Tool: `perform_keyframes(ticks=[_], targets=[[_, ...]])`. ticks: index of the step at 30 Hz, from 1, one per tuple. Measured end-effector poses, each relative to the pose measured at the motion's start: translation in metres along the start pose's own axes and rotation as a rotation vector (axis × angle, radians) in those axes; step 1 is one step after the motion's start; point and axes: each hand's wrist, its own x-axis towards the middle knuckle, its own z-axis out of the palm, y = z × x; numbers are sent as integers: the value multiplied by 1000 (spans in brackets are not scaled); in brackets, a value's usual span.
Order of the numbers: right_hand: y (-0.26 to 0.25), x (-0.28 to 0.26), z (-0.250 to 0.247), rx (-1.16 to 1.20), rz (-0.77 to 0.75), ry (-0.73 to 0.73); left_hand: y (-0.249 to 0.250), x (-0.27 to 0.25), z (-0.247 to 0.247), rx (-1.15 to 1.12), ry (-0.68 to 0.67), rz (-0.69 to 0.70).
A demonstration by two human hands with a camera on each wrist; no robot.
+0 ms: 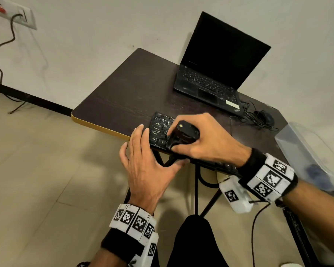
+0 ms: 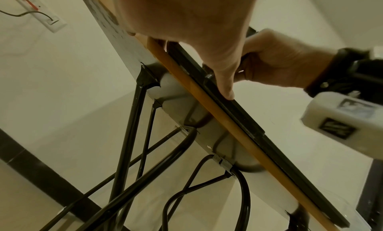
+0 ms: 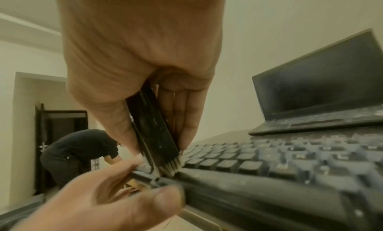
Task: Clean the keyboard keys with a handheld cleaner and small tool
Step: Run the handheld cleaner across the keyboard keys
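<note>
A black keyboard (image 1: 158, 128) lies along the near edge of the dark table (image 1: 123, 93). My right hand (image 1: 204, 137) grips a black handheld cleaner (image 1: 185, 133) over the keyboard's left keys. In the right wrist view the cleaner (image 3: 153, 129) stands almost upright, and its pale bristle tip (image 3: 172, 167) touches the front row near the left corner of the keyboard (image 3: 259, 167). My left hand (image 1: 143, 157) braces that corner with straight fingers at the left end. Its thumb (image 2: 223, 80) lies along the keyboard's front edge (image 2: 248, 124).
An open black laptop (image 1: 216, 70) sits at the back of the table, with a mouse (image 1: 266, 118) and tangled cables to its right. A clear plastic box (image 1: 312, 157) stands at the right. A person (image 3: 82, 152) bends over beside a dark door.
</note>
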Motion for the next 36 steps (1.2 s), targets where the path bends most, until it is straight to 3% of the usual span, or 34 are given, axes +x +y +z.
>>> perform_keyframes(ticks=[2, 6, 10, 15, 20, 26, 31, 36], targets=[[-3, -2, 4, -6, -14, -14, -1, 0, 0, 6, 0, 1], [12, 16, -4, -51, 76, 100, 0, -1, -1, 24, 0, 10], [-5, 4, 4, 7, -13, -18, -1, 0, -1, 2, -9, 0], [7, 24, 0, -37, 82, 84, 0, 0, -2, 16, -18, 6], [-12, 9, 7, 45, -34, -17, 0, 1, -2, -40, -2, -14], [0, 28, 3, -16, 38, 86, -4, 4, -5, -68, -4, -28], [-22, 13, 13, 49, -59, -31, -7, 7, -2, -112, 27, -26], [-9, 36, 8, -14, 27, 67, -6, 6, -3, -107, 10, -31]])
